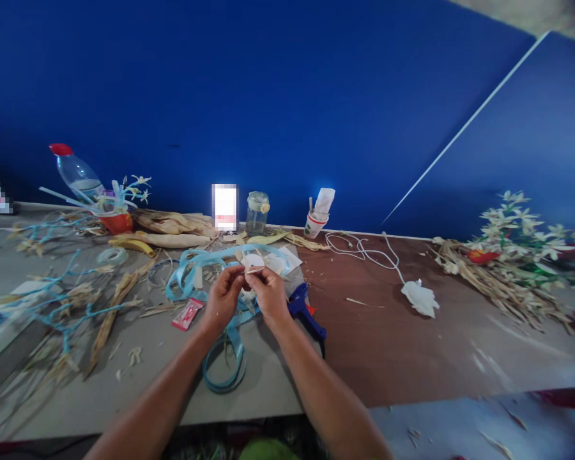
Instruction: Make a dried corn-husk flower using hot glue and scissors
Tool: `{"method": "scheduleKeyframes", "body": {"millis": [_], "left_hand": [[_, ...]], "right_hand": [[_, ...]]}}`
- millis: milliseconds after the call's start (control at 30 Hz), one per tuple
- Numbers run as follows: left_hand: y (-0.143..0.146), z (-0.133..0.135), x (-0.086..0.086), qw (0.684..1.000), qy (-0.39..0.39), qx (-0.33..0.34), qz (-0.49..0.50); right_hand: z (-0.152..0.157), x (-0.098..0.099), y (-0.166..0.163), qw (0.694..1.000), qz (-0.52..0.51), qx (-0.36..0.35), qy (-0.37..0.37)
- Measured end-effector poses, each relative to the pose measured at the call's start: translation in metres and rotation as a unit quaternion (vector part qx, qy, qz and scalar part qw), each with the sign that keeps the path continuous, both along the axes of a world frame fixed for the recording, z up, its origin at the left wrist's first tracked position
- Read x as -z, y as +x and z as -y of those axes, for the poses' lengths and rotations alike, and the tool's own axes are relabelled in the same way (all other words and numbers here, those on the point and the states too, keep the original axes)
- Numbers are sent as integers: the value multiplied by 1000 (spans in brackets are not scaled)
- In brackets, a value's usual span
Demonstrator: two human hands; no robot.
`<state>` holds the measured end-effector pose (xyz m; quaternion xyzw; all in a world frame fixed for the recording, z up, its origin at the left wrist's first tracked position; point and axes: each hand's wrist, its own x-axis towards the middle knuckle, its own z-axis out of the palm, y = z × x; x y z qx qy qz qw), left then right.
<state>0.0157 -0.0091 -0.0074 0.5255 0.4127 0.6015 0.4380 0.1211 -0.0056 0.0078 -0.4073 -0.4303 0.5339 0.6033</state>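
My left hand point(223, 295) and my right hand point(269, 292) meet over the middle of the table, both pinched on a small pale strip of dried husk point(252, 271). Just behind the fingers lies a pale round piece point(253, 260). Light blue ribbon point(206, 265) loops under and around both hands, with a loop point(226, 367) trailing toward the table's front edge. A blue glue gun point(305, 312) lies right beside my right wrist.
A red sachet point(188, 314) lies left of my left hand. Dried husks and blue-wrapped stems point(76, 300) cover the left side. A glass jar point(257, 213), a cup point(315, 223), a bottle point(75, 170), a white cable point(364, 249) and husk flowers point(517, 249) stand further off.
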Motion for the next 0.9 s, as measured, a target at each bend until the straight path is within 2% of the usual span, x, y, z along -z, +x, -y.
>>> {"method": "scheduleKeyframes", "body": {"millis": [200,300,567,667,900], "left_hand": [[-3,-3,2,996,-48,44,57],[-5,-5,4,993,-58,62,81],[-5,-3,-6,999,-30,27,36],[-6,-5,-4,999,-31,16,31],[-9,-9,7,990,-68,44,112]], "right_hand": [[2,2,3,987,140,42,73],[3,2,4,981,167,40,89],[6,-6,3,983,162,50,72],[5,-6,2,987,146,34,57],[3,-1,1,998,50,-11,27]]}}
